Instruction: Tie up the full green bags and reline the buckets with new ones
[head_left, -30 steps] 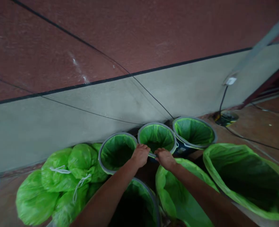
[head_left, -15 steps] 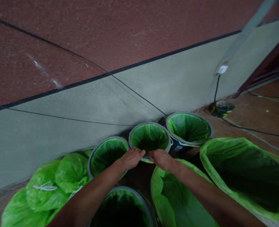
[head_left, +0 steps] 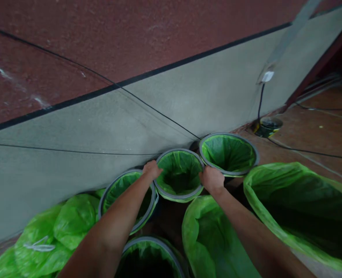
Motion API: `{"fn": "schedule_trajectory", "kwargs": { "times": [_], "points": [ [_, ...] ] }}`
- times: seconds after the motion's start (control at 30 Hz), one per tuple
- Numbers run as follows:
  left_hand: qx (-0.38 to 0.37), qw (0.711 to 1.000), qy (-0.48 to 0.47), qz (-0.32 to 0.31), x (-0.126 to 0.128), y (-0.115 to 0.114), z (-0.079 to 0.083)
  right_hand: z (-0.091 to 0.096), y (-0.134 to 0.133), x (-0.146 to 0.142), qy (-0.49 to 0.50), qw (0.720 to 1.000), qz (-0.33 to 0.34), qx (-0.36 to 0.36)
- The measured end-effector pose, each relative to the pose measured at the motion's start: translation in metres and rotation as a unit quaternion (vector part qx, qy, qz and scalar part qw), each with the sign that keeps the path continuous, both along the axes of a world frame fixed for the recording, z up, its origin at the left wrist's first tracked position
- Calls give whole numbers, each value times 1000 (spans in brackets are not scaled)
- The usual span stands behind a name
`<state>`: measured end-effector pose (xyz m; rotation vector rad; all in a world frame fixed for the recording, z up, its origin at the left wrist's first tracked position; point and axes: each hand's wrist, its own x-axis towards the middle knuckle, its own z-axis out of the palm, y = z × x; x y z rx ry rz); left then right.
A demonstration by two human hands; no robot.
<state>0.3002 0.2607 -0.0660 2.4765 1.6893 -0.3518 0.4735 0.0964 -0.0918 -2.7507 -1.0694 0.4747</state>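
A round bucket (head_left: 178, 197) with a grey rim ring and a green bag liner stands in the middle of a row along the wall. My left hand (head_left: 152, 170) is closed on the left side of its rim. On the opposite side, my right hand (head_left: 213, 178) grips the rim with curled fingers. Similar lined buckets flank it: a left bucket (head_left: 101, 200) beneath my left forearm and a right bucket (head_left: 229, 136) just beyond my right hand. The fingertips of both hands are partly hidden.
Filled green bags (head_left: 75, 220) lie at the left. Nearer me stand another lined bucket (head_left: 144, 239), a green-lined container (head_left: 198, 220) and a larger one (head_left: 275, 168) on the right. Black cables (head_left: 156, 109) run across the wall (head_left: 109, 116); a small can (head_left: 269, 126) sits at its foot.
Both hands have moved apart, from the near edge of the middle bucket's rim round to its left and right sides. The view has shifted slightly.
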Motion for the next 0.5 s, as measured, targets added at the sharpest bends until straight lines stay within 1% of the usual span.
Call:
{"fn": "schedule_trajectory", "kwargs": {
  "times": [0.07,0.17,0.27,0.37,0.5],
  "points": [
    [-5,1000,13,8,3,5,-6,-7,0,-3,-9,1000,-10,17],
    [19,1000,12,16,-1,3,-14,-14,-1,-7,-27,998,-24,48],
    [59,998,-7,16,-8,-2,-21,-17,-2,-8,-44,997,-21,66],
    [79,997,-21,13,-10,-3,-24,-17,-2,-7,-50,996,-19,70],
    [55,998,-12,18,-8,-1,-22,-13,-2,-8,-36,998,-7,56]
  ]
}}
